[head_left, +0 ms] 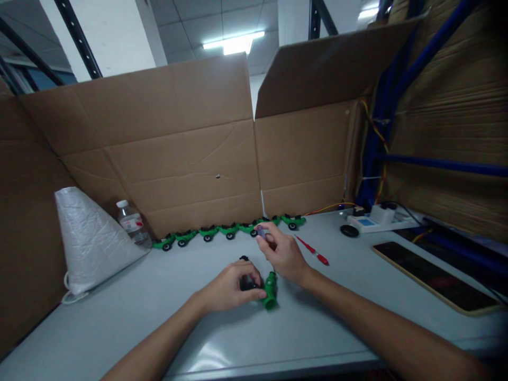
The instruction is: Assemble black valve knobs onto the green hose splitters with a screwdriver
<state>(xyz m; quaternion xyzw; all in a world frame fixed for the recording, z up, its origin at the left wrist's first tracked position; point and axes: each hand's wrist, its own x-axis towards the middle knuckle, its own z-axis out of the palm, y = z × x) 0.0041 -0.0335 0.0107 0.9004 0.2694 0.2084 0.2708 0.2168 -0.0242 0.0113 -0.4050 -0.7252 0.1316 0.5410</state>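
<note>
My left hand point(234, 286) is closed around a toy vehicle with a green body point(270, 292) and black parts, low over the middle of the table. The green part sticks out to the right of my thumb; the fingers hide much of the rest. Just above and to the right, my right hand point(282, 253) pinches a small tool with a purplish, see-through handle point(261, 231), perhaps a screwdriver. Most of that tool is hidden by the fingers. Beyond both hands, several green toy vehicles point(229, 232) with black wheels stand in a row along the cardboard.
A red screwdriver point(313, 251) lies right of my right hand. Farther right are a phone point(434, 275), a white power strip point(373, 221) and a black ring point(350, 231). A silvery bag point(93, 243) and a water bottle point(133, 222) stand left. Cardboard walls point(178, 159) enclose the table.
</note>
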